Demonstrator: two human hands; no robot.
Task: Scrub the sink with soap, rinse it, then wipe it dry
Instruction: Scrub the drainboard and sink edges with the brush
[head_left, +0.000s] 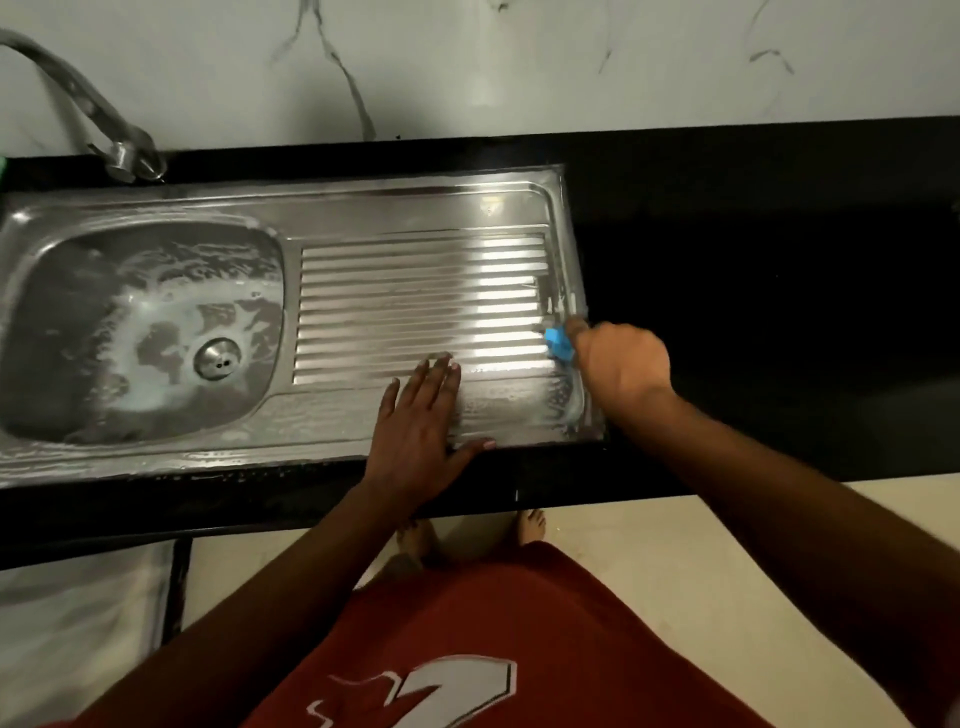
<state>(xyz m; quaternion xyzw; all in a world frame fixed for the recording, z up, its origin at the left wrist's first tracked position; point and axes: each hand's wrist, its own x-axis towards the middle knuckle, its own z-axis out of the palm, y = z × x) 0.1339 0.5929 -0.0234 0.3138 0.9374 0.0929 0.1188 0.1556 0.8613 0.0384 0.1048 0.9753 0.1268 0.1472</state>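
Note:
A stainless steel sink (363, 208) is set in a black counter, its basin (72, 291) on the left smeared with white soap foam around the drain (217, 358). The ribbed drainboard (395, 306) lies to the right. My right hand (621, 361) is closed on a blue scrubber (558, 344) and presses it against the drainboard's right rim, where soapy streaks show. My left hand (418, 436) lies flat, fingers apart, on the front edge of the drainboard and holds nothing.
A metal tap (93, 114) arches over the back left corner of the sink. The black counter (779, 291) runs on to the right, under a marble-patterned wall (519, 67). Below the counter are a pale floor, my bare feet and a red shirt.

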